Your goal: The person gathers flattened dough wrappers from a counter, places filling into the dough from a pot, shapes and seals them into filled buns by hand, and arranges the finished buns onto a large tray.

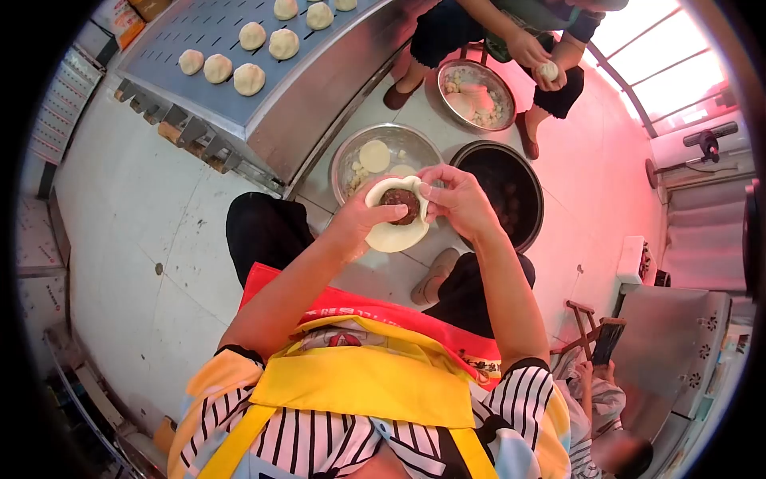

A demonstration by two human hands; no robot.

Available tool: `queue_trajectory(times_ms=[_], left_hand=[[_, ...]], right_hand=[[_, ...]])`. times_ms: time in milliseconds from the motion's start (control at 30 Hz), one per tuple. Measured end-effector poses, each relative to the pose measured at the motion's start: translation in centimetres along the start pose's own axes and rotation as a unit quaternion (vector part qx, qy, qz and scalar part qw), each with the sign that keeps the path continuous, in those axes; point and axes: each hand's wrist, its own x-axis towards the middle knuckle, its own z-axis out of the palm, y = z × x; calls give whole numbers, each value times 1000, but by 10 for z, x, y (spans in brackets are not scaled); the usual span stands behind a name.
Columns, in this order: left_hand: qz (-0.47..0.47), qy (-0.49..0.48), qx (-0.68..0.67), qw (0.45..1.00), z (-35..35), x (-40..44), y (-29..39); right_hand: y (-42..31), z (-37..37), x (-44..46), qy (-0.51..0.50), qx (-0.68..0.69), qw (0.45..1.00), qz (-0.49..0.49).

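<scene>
A round white dough wrapper (392,238) with a ball of dark reddish-brown filling (400,206) at its centre rests in my left hand (355,222), whose thumb presses on the filling. My right hand (460,201) pinches the wrapper's right edge, which is gathered in small folds. Below the hands stands a metal bowl (343,164) with a flat dough disc (374,156) and small dough pieces in it. To its right is a dark round pot (536,199) with dark lumps inside.
Several filled buns (284,44) sit on a slotted metal table (183,92) at the upper left. Opposite, a seated person holds a white dough ball (548,71) above another bowl (511,112). Another person (594,395) is at the lower right, near a wooden stool (582,323).
</scene>
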Motion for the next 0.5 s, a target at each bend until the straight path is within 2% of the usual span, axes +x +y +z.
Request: queue_trajectory(times_ms=[100, 167, 267, 300, 367, 467, 500], left_hand=[[-30, 12, 40, 999, -7, 0, -1], [-11, 44, 58, 997, -3, -3, -2], [29, 64, 90, 994, 3, -1, -5], [44, 65, 103, 992, 3, 0, -5], [36, 56, 120, 991, 0, 0, -3], [10, 27, 162, 986, -6, 1, 6], [-1, 16, 179, 984, -8, 0, 8]], right_hand=[[9, 2, -1, 6, -84, 996, -25], [10, 3, -2, 17, -162, 985, -62], [-3, 15, -3, 63, -109, 988, -93], [-1, 14, -2, 51, -123, 987, -86], [5, 8, 2, 28, -152, 985, -72], [6, 8, -1, -2, -145, 976, -164], [7, 7, 0, -10, -154, 979, -136]])
